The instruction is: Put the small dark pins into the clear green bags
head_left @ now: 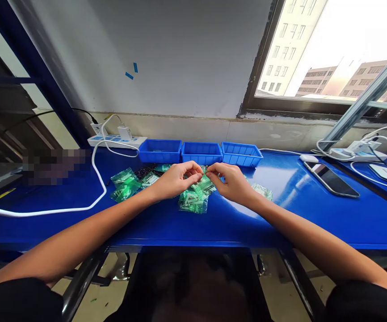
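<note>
Left hand and right hand nearly met over the blue table, thumbs and fingers drawn together in a pinch. Whether either gripped anything: could not tell, fingertips too small. Green plastic bags lay under and just in front of the hands, pale pieces inside (shapes unclear through the film). More were on the left, beside the left hand, partly covered by it; another clear bag poked out past the right wrist, rest hidden. Something dark sat among the left-hand bags, mostly blocked. Three blue bins stood in a row behind; contents barely showed. Phone lay well apart on the right. White cable ran out of view at left, near a pixelated patch, unreadable. Both sleeves were cut off by the frame.
</note>
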Available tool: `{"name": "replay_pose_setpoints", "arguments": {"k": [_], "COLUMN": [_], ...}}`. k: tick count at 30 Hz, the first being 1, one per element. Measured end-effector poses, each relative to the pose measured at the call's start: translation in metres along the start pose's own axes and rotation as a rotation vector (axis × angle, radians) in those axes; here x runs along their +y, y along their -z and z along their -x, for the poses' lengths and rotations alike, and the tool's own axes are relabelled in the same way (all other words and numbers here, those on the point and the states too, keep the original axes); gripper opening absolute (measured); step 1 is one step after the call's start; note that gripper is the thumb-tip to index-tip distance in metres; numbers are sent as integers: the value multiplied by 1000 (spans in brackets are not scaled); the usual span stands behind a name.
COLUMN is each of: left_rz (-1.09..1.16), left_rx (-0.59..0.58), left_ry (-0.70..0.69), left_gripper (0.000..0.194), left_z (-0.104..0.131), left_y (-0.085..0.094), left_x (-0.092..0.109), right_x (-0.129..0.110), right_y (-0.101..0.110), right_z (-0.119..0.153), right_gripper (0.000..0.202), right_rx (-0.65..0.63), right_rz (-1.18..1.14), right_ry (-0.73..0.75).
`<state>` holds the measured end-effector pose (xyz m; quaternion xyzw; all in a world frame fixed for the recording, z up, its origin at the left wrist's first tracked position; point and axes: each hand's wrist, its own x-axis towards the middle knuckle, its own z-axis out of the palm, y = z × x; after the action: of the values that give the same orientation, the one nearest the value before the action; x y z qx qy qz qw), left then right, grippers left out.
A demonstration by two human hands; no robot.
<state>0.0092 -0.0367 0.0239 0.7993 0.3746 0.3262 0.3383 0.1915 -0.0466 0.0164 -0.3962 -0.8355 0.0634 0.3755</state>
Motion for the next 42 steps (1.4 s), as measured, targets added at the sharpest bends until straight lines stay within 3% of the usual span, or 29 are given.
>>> {"name": "replay_pose_setpoints", "arguments": {"k": [6, 10, 15, 21, 26, 30, 34, 39, 42], "left_rz": [-168, -212, -221, -164, -5, 111, 209, 240, 261], "left_rx": [-43, -75, -70, 41, 163, 179, 171, 179, 170], "left_ry": [-107, -117, -127, -99, 1, 36, 73, 107, 132], "left_gripper": [25, 27, 26, 24, 18, 19, 21, 25, 28], "left_z": [5, 3, 3, 2, -2, -3, -3, -1, -1], "left_y": [3, 1, -3, -3, 1, 3, 4, 5, 4], "left_x": [2, -7, -12, -8, -7, -6, -3, 0, 0], "right_x": [-12, -11, -7, -4, 0, 2, 5, 10, 12], "right_y": [1, -1, -8, -6, -2, -2, -5, -7, -7], "right_z": [0, -1, -1, -4, -7, -6, -4, 1, 3], "right_gripper": [14, 14, 9, 11, 11, 10, 12, 15, 19], "right_rx": [68, 25, 81, 67, -101, -169, -113, 12, 20], "right_rz": [-184, -303, -354, -527, -707, -653, -531, -83, 31], "right_ry": [-46, -119, -188, -295, -381, -336, -253, 0, 139]}}
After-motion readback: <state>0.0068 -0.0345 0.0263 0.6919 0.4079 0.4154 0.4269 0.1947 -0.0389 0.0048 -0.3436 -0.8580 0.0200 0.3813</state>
